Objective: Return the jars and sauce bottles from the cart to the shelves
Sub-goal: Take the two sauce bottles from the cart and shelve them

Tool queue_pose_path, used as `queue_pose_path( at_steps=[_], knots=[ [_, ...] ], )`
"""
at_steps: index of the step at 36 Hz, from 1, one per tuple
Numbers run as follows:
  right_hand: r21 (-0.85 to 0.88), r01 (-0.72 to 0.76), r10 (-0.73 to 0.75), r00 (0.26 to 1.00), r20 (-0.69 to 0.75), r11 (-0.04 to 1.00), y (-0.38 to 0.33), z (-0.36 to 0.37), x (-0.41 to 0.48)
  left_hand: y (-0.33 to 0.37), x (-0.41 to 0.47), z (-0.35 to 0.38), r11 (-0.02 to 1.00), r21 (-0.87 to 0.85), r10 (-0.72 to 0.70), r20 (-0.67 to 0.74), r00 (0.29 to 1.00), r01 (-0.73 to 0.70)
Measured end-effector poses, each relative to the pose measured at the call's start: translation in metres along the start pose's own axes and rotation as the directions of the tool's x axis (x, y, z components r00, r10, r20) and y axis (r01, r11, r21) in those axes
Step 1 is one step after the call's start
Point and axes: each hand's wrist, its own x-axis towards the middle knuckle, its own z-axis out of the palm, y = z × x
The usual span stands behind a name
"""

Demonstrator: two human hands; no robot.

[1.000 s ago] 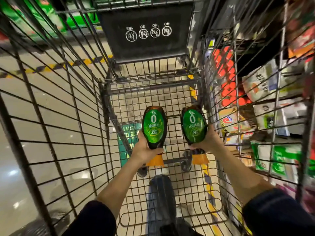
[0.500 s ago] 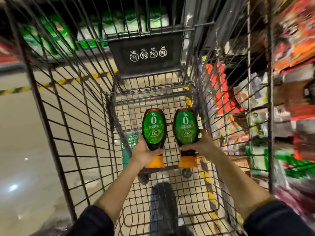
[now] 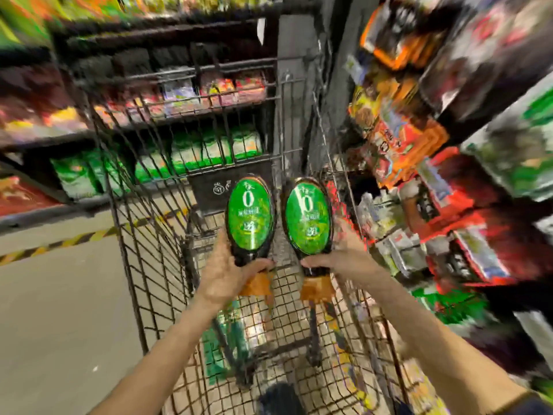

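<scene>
I hold two dark sauce bottles with green oval labels and orange caps, caps pointing toward me. My left hand (image 3: 223, 272) grips the neck of the left sauce bottle (image 3: 250, 218). My right hand (image 3: 344, 259) grips the neck of the right sauce bottle (image 3: 308, 218). Both bottles are raised side by side over the wire cart (image 3: 140, 280), near its far end. The cart's mesh floor below my hands shows no other jars or bottles. The picture is blurred by motion.
Shelves (image 3: 493, 130) packed with red, orange and green packets run along the right, close to the cart's side. More shelves (image 3: 191, 124) with green bags stand beyond the cart's far end. Grey floor (image 3: 59, 310) with a yellow-black stripe lies to the left.
Both hands have lifted the bottles higher out of the cart. My view has tilted up, so the shelves ahead and to the right now fill more of the frame.
</scene>
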Motion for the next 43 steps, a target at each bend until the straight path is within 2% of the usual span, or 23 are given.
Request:
queue_pose_path(
  at_steps=[3,10,17,22,28,34,39,43],
  knots=[
    [0.024,0.097,-0.095,0.992,-0.087,0.995,-0.023,-0.021,-0.027,0.027,-0.010,-0.002,0.992,-0.071,0.104,-0.018,0.994,-0.105],
    [0.107,0.230,-0.200,0.951,-0.235,0.967,-0.055,-0.071,-0.099,0.088,-0.040,0.005,0.954,0.022,0.299,0.012,0.954,-0.299],
    [0.075,0.369,-0.298,0.840,-0.453,0.926,-0.060,-0.130,-0.190,0.142,-0.093,0.039,0.902,-0.083,0.432,0.153,0.889,-0.424],
    [-0.007,0.415,-0.329,0.712,-0.620,0.910,-0.042,-0.151,-0.283,0.169,-0.143,0.069,0.823,-0.095,0.568,0.190,0.801,-0.560],
    [-0.022,0.411,-0.288,0.600,-0.746,0.911,0.002,-0.157,-0.424,0.185,-0.235,0.109,0.752,-0.291,0.659,0.333,0.674,-0.591],
    [-0.099,0.374,-0.243,0.363,-0.900,0.922,0.044,-0.135,-0.566,0.194,-0.345,0.140,0.686,-0.408,0.726,0.442,0.527,-0.603],
    [-0.153,0.332,-0.213,0.152,-0.965,0.931,0.072,-0.115,-0.671,0.204,-0.442,0.161,0.581,-0.515,0.796,0.521,0.308,-0.630],
    [-0.168,0.275,-0.176,0.004,-0.984,0.947,0.092,-0.101,-0.744,0.212,-0.508,0.180,0.539,-0.579,0.801,0.577,0.159,-0.612]
  ],
)
